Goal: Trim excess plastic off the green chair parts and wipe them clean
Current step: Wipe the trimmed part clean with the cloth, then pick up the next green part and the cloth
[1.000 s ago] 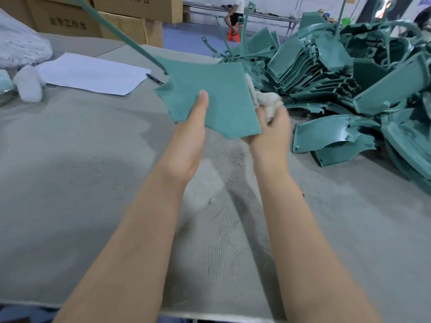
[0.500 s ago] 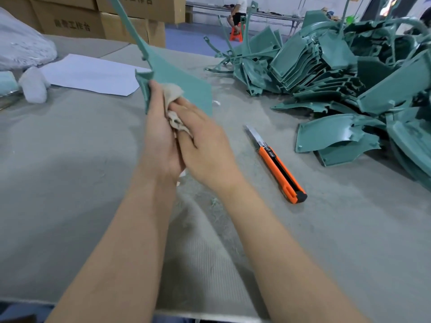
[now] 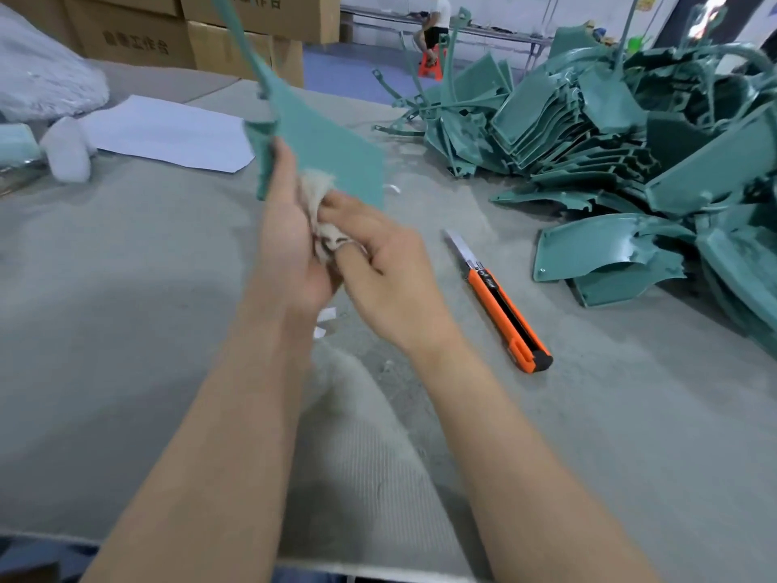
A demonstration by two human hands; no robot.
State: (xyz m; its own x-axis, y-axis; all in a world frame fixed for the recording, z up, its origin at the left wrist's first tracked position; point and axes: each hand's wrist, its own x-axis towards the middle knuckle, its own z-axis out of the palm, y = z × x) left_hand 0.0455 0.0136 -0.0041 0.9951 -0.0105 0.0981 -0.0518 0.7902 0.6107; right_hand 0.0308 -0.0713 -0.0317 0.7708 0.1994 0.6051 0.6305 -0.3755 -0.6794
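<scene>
Hands (image 3: 290, 246), with rag (image 3: 317, 191), low on chair part (image 3: 332, 136)

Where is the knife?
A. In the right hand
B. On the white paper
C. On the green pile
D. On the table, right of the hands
D: the knife lies on the table, blade out, untouched; the right hand holds a rag against the part gripped by the left hand.
</scene>
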